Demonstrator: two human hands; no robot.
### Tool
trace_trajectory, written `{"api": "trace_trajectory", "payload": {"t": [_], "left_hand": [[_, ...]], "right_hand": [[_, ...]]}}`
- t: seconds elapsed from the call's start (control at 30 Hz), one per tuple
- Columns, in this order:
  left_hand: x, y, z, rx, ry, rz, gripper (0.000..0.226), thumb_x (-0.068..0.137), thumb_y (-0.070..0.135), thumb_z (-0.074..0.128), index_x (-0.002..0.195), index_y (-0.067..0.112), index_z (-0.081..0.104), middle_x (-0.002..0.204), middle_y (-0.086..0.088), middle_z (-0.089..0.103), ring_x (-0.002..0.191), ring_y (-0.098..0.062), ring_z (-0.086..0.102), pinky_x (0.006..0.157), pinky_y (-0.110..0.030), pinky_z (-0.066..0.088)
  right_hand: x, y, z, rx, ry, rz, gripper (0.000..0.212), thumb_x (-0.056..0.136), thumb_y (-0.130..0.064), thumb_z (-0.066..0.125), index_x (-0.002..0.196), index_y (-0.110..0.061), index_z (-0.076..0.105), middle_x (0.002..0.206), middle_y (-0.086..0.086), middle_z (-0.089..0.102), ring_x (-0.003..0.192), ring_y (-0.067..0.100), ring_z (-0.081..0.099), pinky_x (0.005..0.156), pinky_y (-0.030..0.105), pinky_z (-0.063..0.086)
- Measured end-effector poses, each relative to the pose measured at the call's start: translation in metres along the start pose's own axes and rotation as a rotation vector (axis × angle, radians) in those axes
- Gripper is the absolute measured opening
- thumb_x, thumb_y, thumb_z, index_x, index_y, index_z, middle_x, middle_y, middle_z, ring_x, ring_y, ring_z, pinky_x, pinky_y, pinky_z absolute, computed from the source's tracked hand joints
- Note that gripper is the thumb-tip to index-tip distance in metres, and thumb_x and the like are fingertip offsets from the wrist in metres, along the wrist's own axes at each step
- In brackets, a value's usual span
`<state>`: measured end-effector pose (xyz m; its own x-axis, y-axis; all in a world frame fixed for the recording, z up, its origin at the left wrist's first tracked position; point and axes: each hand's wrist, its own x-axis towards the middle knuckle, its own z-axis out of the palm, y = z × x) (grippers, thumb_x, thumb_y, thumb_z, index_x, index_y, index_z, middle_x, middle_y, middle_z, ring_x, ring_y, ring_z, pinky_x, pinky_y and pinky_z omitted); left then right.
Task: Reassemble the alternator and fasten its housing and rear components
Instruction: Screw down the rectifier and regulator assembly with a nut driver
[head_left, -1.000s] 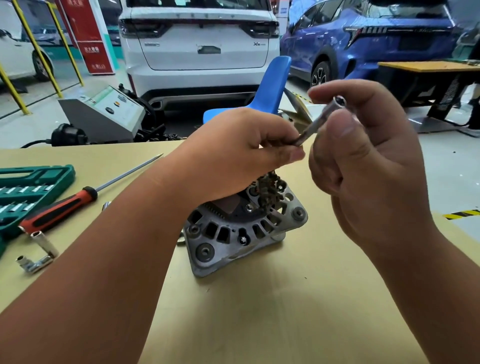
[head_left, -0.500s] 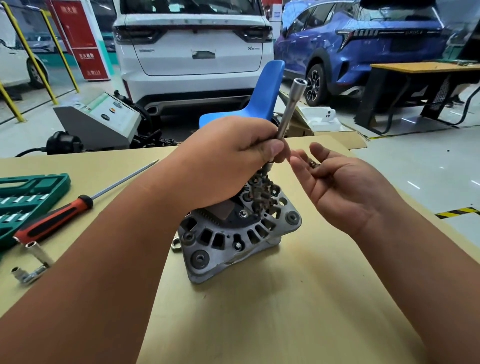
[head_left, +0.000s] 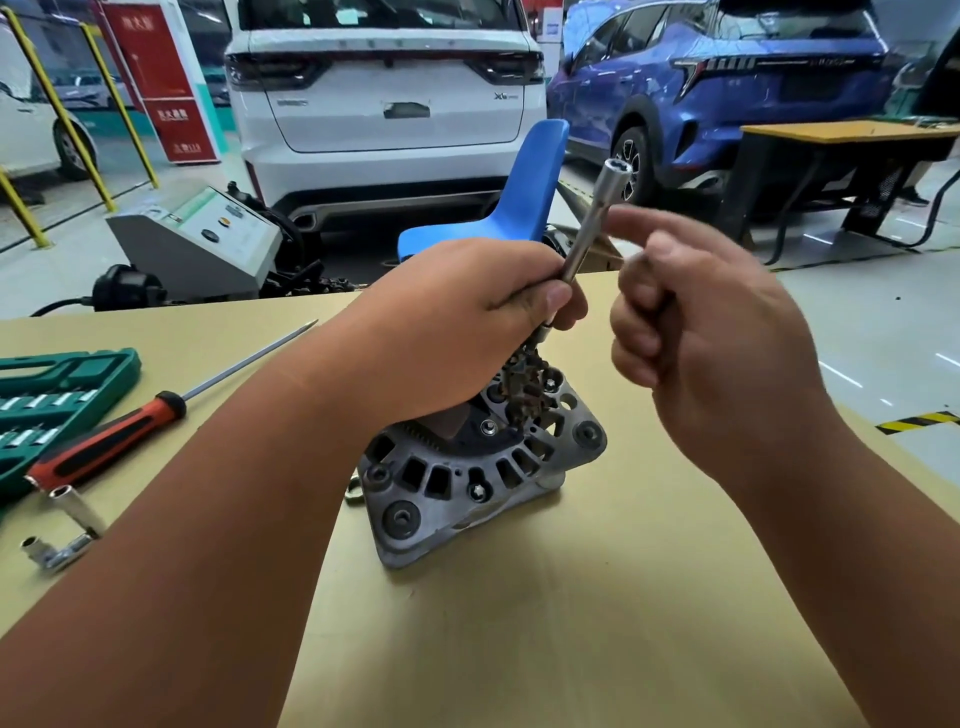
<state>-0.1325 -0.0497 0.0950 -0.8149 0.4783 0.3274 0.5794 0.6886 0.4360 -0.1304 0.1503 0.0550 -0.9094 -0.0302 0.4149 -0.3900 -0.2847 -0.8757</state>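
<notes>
The grey alternator (head_left: 467, 483) stands tilted on the tan table (head_left: 571, 649), its slotted rear housing facing me. My left hand (head_left: 467, 322) grips the lower end of a long silver socket wrench (head_left: 592, 218), which points up and to the right above the alternator's rear terminals. My right hand (head_left: 701, 332) hovers just right of the wrench, blurred, with the lower fingers curled and the index finger extended toward the shaft. Whether it holds a small part is hidden.
A red-and-black screwdriver (head_left: 119, 441) lies left of the alternator, beside a green socket case (head_left: 47, 400) and an L-shaped socket wrench (head_left: 67, 530). A blue chair (head_left: 514, 208) and a grey machine (head_left: 197, 244) stand behind the table, with parked cars beyond.
My right hand let go of the wrench, dropped palm-up with a small part, and has now risen beside the shaft with fingers curled. My left hand swung the wrench upright.
</notes>
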Motion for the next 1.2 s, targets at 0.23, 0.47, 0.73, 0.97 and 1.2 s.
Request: {"api": "trace_trajectory", "payload": {"t": [0.23,0.47,0.73,0.97,1.2], "left_hand": [[0.000,0.003,0.000,0.053,-0.028,0.038,0.031,0.103,0.047,0.042,0.108,0.040,0.071,0.097,0.014,0.072,0.090,-0.016,0.070,0.078,-0.047,0.059],[0.005,-0.005,0.006,-0.013,0.128,0.076,0.028,0.091,0.058,0.060,0.097,0.034,0.073,0.092,0.020,0.072,0.092,-0.002,0.066,0.084,-0.031,0.054],[0.004,-0.004,0.005,0.014,0.110,0.063,0.026,0.093,0.053,0.055,0.102,0.039,0.075,0.092,0.020,0.071,0.088,-0.008,0.068,0.079,-0.036,0.055],[0.005,-0.006,0.005,-0.006,0.146,0.093,0.021,0.094,0.056,0.066,0.096,0.038,0.076,0.088,0.021,0.073,0.090,0.002,0.065,0.077,-0.013,0.047],[0.006,-0.009,0.002,-0.017,0.099,0.078,0.016,0.105,0.038,0.066,0.103,0.031,0.080,0.087,0.019,0.071,0.085,-0.006,0.066,0.073,-0.023,0.048]], "right_hand": [[-0.016,-0.007,0.014,-0.220,-0.016,-0.267,0.021,0.108,-0.008,0.053,0.120,-0.002,0.069,0.059,-0.020,0.055,0.048,0.010,0.037,0.048,0.022,0.034],[-0.017,-0.007,0.017,-0.406,0.073,-0.349,0.007,0.101,-0.023,0.065,0.096,-0.026,0.067,0.064,-0.012,0.053,0.056,0.011,0.046,0.057,0.028,0.039],[-0.017,-0.014,0.016,-0.375,0.025,-0.360,0.021,0.102,-0.021,0.061,0.121,-0.022,0.070,0.069,-0.013,0.049,0.059,0.018,0.039,0.057,0.035,0.034],[-0.017,-0.015,0.018,-0.330,0.047,-0.388,0.013,0.100,-0.022,0.068,0.092,-0.024,0.057,0.068,-0.011,0.052,0.056,0.013,0.044,0.058,0.034,0.037],[-0.017,-0.010,0.017,-0.362,0.033,-0.307,0.021,0.103,-0.019,0.059,0.117,-0.013,0.072,0.059,-0.013,0.054,0.052,0.006,0.045,0.053,0.018,0.037]]}}
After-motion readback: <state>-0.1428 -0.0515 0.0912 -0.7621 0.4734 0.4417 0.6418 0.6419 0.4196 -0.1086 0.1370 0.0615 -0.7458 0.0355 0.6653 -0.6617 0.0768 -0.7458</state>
